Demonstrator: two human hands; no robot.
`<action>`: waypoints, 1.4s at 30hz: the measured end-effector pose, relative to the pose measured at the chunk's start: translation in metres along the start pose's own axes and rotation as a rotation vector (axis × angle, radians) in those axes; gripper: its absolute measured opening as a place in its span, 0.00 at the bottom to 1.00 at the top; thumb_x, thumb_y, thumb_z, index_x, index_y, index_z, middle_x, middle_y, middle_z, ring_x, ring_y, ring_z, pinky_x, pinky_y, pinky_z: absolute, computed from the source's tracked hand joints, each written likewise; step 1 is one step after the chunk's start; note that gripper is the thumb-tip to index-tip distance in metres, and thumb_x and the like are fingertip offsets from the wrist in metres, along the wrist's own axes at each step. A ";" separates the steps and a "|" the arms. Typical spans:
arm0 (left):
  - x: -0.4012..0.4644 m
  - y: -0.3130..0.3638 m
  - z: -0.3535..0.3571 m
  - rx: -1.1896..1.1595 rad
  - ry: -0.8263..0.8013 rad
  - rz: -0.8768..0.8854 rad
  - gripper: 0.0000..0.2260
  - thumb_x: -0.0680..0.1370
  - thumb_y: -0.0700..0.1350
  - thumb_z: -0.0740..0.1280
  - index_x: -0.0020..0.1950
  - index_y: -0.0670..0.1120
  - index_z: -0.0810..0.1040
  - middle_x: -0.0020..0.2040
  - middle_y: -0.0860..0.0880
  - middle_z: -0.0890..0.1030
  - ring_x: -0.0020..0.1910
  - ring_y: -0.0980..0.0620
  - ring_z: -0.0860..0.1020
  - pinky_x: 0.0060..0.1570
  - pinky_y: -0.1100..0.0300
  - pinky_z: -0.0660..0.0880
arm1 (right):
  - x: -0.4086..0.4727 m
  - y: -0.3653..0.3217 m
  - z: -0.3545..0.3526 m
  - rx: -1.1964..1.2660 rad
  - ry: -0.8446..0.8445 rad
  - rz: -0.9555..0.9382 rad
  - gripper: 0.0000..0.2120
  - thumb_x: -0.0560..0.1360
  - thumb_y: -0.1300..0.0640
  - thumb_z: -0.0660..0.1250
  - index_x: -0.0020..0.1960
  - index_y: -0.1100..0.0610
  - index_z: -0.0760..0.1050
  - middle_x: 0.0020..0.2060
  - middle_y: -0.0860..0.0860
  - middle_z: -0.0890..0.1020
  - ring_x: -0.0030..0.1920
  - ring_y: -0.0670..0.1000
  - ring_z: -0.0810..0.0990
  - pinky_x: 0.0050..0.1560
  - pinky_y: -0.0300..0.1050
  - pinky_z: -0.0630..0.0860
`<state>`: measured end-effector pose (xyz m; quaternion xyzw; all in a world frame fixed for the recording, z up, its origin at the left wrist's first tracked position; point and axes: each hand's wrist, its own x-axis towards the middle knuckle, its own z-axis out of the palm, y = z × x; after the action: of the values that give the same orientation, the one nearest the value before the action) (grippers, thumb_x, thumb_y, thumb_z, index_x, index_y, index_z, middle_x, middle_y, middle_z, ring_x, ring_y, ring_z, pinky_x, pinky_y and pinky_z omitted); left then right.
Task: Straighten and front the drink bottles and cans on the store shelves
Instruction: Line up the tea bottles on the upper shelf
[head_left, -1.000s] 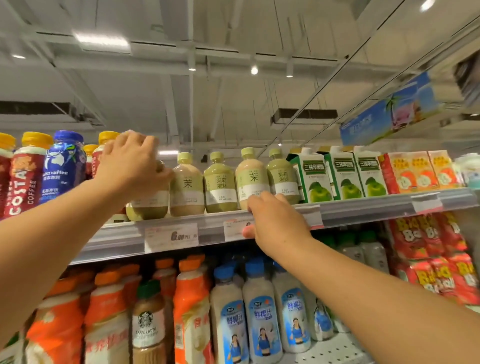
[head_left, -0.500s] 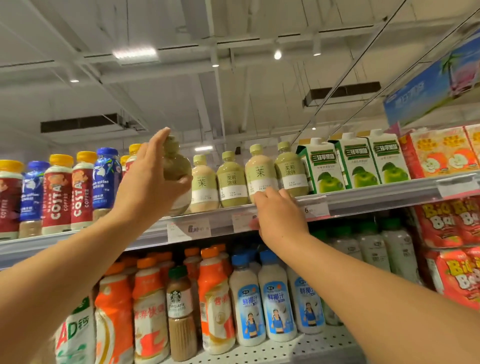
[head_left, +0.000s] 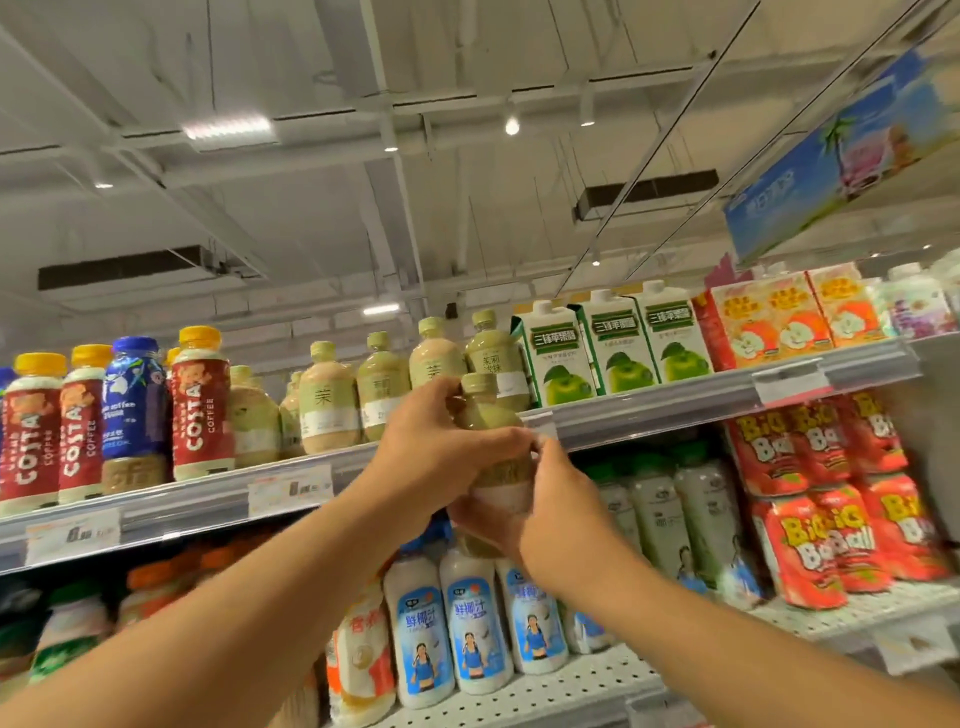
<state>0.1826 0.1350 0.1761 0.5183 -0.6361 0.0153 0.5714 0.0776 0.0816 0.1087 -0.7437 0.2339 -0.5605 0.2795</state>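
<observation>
Your left hand (head_left: 441, 457) and right hand (head_left: 540, 514) both grip one green-capped tea bottle (head_left: 485, 415), held upright in the air just before the upper shelf (head_left: 675, 402) edge.

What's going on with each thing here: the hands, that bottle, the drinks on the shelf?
Green-capped bottle: off the shelf, upright, held in front of it.
Left hand: grips the bottle's upper part.
Right hand: grips its lower part.
Costa coffee bottles: standing upright, labels forward.
Apple cartons: upright in a row.
Top shelf: stocked.
</observation>
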 end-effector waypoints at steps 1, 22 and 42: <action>0.002 0.004 0.012 0.006 -0.047 -0.012 0.19 0.63 0.52 0.80 0.48 0.55 0.76 0.40 0.56 0.82 0.37 0.63 0.81 0.31 0.68 0.77 | -0.001 0.006 -0.011 -0.026 0.044 0.006 0.31 0.61 0.34 0.76 0.55 0.37 0.61 0.49 0.40 0.77 0.49 0.43 0.78 0.50 0.48 0.80; 0.120 -0.044 -0.001 0.889 0.298 -0.068 0.31 0.66 0.63 0.75 0.61 0.47 0.70 0.58 0.41 0.75 0.63 0.40 0.66 0.60 0.45 0.64 | -0.027 0.036 -0.133 -0.170 0.097 -0.140 0.29 0.59 0.33 0.72 0.55 0.30 0.63 0.51 0.29 0.73 0.46 0.35 0.78 0.42 0.39 0.81; 0.081 -0.044 -0.026 0.322 0.342 0.270 0.38 0.67 0.48 0.78 0.73 0.54 0.64 0.55 0.53 0.73 0.51 0.51 0.75 0.46 0.59 0.74 | -0.006 0.010 -0.063 -0.216 0.075 -0.141 0.28 0.58 0.32 0.72 0.51 0.27 0.61 0.48 0.37 0.77 0.47 0.29 0.74 0.35 0.29 0.73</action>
<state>0.2461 0.0786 0.2205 0.5030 -0.5829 0.2796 0.5736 0.0149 0.0681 0.1111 -0.7624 0.2504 -0.5778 0.1489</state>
